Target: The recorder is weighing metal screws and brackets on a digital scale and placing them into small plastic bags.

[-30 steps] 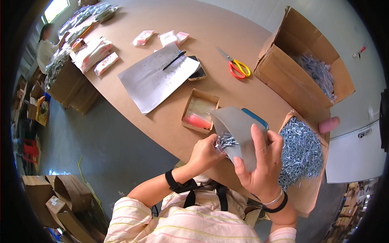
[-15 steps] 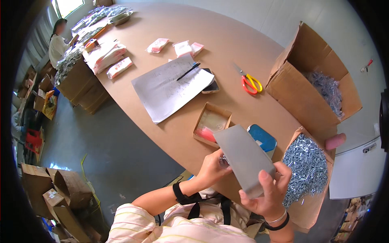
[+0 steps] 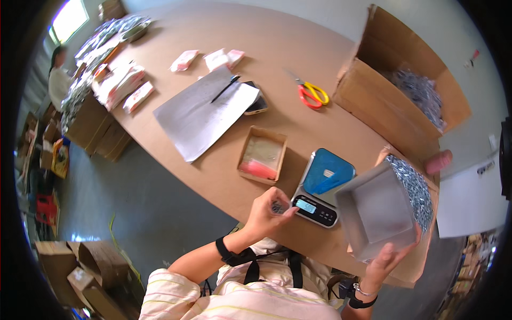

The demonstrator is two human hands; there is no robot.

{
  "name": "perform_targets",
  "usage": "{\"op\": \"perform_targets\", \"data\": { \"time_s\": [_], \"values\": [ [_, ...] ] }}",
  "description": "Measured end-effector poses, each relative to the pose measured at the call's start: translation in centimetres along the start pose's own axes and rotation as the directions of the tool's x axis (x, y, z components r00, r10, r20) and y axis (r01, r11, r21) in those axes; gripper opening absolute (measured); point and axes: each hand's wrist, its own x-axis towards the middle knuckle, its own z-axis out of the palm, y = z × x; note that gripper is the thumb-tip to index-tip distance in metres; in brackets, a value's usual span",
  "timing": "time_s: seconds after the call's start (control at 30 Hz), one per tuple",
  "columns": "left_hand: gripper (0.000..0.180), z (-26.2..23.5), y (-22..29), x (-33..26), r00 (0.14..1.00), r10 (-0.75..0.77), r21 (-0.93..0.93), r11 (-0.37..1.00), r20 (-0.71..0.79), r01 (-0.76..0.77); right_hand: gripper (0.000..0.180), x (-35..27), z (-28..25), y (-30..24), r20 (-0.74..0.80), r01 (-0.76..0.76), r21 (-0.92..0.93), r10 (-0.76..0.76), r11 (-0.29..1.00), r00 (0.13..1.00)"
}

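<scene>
My left hand (image 3: 268,214) is closed round a small clear bag of metal pieces (image 3: 277,207), beside the kitchen scale's front edge. Its exact contents are partly hidden by my fingers. In my right hand (image 3: 392,257) is a grey open box (image 3: 373,205), gripped by its near wall and tilted so that its inside faces up toward me. It hangs over the carton of loose screws (image 3: 413,186), hiding much of them. Between my hands stands the kitchen scale (image 3: 326,212) with a lit display and a blue tray (image 3: 330,169) on top.
Left of the scale sits a small cardboard box (image 3: 248,152) with pink pieces. Beyond lie paper (image 3: 200,114), a pen (image 3: 225,89), a phone (image 3: 256,101) and scissors (image 3: 312,95). A large carton (image 3: 378,101) stands right. Another person (image 3: 57,80) is at the far left.
The grey box has moved right, away from in front of the scale, and turned so its inside shows. My left hand has shifted slightly left with the bag. The whole view has shifted.
</scene>
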Motion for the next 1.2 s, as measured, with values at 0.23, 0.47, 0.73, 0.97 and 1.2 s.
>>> {"op": "perform_targets", "data": {
  "time_s": [0.23, 0.47, 0.73, 0.97, 1.2],
  "values": [
    [0.062, -1.8, -3.0, -0.7, 0.996, 0.012, 0.119, 0.993, -0.090, -0.001, 0.075, -0.2, -12.8, 9.5, -0.549, -0.352, -0.341, 0.119, 0.872, 0.827],
    [0.053, -2.9, -3.0, -1.2, 0.987, -0.157, -0.076, 0.984, 0.026, 0.159, 0.084, -2.9, -17.9, 14.2, -0.472, -0.424, -0.816, -0.030, 0.393, 0.881],
    [0.048, -3.0, -2.4, -0.8, 0.992, -0.106, 0.196, 0.976, 0.071, 0.090, 0.082, 0.4, -11.7, 17.3, -0.558, -0.377, -0.528, 0.023, 0.761, 0.829],
    [0.040, -4.4, -1.1, 0.4, 0.990, -0.111, 0.165, 0.982, 0.083, 0.096, 0.085, 1.2, -13.6, 14.7, -0.607, -0.357, 0.437, 0.564, 0.825, 0.560],
    [0.032, -4.9, -0.1, 0.3, 0.988, -0.103, 0.309, 0.949, 0.117, 0.062, 0.077, 2.6, -15.0, 11.5, -0.599, -0.233, 0.460, 0.493, 0.857, 0.631]
  ]
}}
